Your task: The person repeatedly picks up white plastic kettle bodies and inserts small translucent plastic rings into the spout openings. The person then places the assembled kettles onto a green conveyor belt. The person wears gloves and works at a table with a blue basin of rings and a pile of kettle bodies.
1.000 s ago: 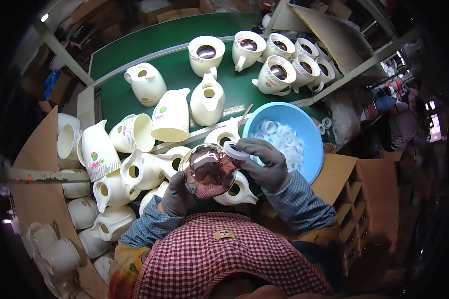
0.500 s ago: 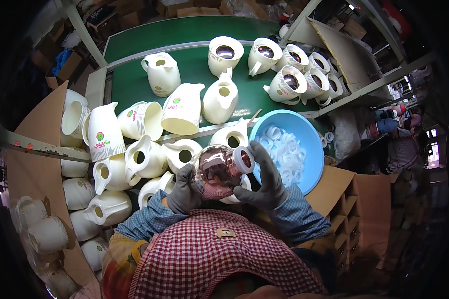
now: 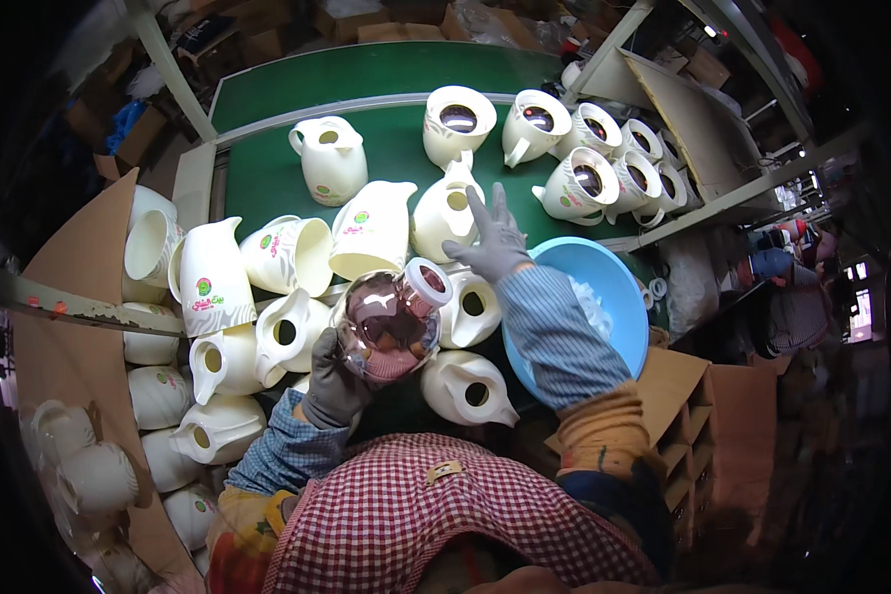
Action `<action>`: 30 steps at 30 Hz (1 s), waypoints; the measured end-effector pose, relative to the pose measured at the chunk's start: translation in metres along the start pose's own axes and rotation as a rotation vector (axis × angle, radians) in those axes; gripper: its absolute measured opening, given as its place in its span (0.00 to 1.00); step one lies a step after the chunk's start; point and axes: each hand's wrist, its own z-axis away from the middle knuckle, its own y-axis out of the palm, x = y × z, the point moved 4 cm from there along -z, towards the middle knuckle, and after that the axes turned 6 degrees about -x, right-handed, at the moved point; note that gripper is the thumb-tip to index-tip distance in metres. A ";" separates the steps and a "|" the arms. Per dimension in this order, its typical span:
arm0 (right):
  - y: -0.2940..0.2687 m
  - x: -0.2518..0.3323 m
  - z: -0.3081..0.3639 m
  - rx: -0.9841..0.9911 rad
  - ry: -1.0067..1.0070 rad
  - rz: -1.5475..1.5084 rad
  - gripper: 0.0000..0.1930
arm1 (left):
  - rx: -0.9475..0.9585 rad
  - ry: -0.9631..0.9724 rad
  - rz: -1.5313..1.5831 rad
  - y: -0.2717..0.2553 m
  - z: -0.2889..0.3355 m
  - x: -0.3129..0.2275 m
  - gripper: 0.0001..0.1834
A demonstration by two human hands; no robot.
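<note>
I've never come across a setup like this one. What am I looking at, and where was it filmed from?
There is no machine here: a person works with two gloved hands. Every picture comes from one fisheye camera worn on the head and looking down, which is why straight edges bend.

The left hand holds a shiny round flask with a pale ring at its mouth. The right hand holds nothing; its fingers are spread.

On the green surface stand pale jugs, some at the right with dark, shiny insides. A blue basin of white rings sits beneath the right forearm in view.
</note>
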 end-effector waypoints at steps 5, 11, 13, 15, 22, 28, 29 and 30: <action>0.057 -0.024 -0.055 -0.114 0.276 -0.170 0.37 | -0.003 0.171 -0.242 0.008 -0.009 -0.020 0.42; 0.024 -0.093 -0.050 -0.538 -0.024 -0.412 0.18 | -0.014 0.159 -0.215 0.004 -0.006 -0.021 0.45; -0.020 -0.126 -0.032 -0.685 -0.184 -0.561 0.12 | 0.021 0.128 -0.217 0.013 -0.009 -0.022 0.47; -0.081 -0.098 0.024 -0.741 -0.262 -0.918 0.11 | 0.042 0.142 -0.211 0.014 -0.005 -0.024 0.47; -0.124 -0.105 0.174 -0.556 -0.351 -1.372 0.13 | 0.067 -0.066 -0.144 0.010 -0.002 0.000 0.43; -0.076 -0.013 0.234 -0.343 -0.700 -1.368 0.09 | 0.218 -0.143 -0.359 0.012 -0.001 0.029 0.36; -0.072 -0.005 0.247 -0.241 -0.573 -1.441 0.11 | 0.265 -0.061 -0.788 0.020 -0.008 0.031 0.35; -0.067 -0.003 0.253 -0.206 -0.546 -1.414 0.13 | 0.329 -0.016 -0.963 0.033 -0.008 0.034 0.34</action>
